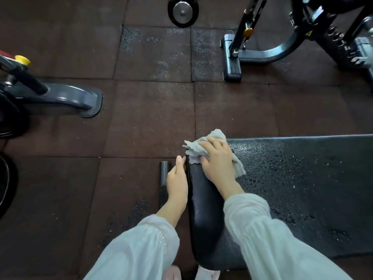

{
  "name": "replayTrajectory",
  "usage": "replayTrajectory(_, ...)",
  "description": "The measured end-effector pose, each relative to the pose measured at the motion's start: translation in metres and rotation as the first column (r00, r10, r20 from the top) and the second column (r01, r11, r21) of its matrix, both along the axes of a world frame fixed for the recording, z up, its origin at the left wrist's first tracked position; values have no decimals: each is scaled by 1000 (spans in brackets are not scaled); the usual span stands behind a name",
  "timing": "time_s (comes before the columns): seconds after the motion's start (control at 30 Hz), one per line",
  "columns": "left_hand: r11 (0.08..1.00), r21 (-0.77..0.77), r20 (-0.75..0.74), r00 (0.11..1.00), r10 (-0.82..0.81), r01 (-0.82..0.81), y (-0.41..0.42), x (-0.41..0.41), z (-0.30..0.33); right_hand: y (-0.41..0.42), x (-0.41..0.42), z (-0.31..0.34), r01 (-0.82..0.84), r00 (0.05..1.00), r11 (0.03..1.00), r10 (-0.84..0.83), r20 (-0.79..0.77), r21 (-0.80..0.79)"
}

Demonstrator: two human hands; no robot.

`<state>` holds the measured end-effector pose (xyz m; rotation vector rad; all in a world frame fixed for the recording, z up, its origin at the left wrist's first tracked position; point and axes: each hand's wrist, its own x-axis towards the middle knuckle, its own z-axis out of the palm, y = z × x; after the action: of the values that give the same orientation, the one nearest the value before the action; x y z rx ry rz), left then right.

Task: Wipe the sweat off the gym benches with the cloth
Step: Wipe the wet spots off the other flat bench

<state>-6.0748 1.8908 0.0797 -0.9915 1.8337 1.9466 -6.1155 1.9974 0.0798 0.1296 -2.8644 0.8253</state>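
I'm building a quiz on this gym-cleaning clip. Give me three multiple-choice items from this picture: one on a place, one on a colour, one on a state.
1. Where does the cloth lie?
A. on the floor
B. at the bench's left end
C. on a weight plate

2. What colour is the cloth?
A. light grey
B. red
C. yellow

3. What is the bench pad like to the right of the cloth?
A. covered with a towel
B. torn open
C. beaded with droplets

Answers: 1 B, the right hand presses it on the pad's left end, while the left hand rests against that end's edge. 2 A, it is pale grey against the black pad. 3 C, droplets speckle the surface.
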Motion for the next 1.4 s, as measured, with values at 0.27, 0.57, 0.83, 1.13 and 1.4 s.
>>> replayTrajectory(0.27, 998, -7, -2, 998, 61, -61, 1, -6, -1, 52, 53, -7, -121, 992, 992, 122, -46, 28)
replayTrajectory(0.57, 996, -36, 16, 997, 82, -81, 0, -5, -2, 16, 14, 4, -155, 988, 988, 155, 3, 23)
replayTrajectory(0.83, 990, -35, 41, 990, 138, -136, 1, -12, 1, 107, 72, -8, -127, 992, 990, 127, -4, 66)
replayTrajectory(1.13, 991, -51, -17, 992, 124, -124, 4, -6, -7, 28, 17, 1, -250, 968, 968, 249, 37, 28)
replayTrajectory(1.4, 684, -684, -84, 903, -421, 255, 19, -2, 1, 117, 77, -4, 37, 999, 999, -36, -14, 33)
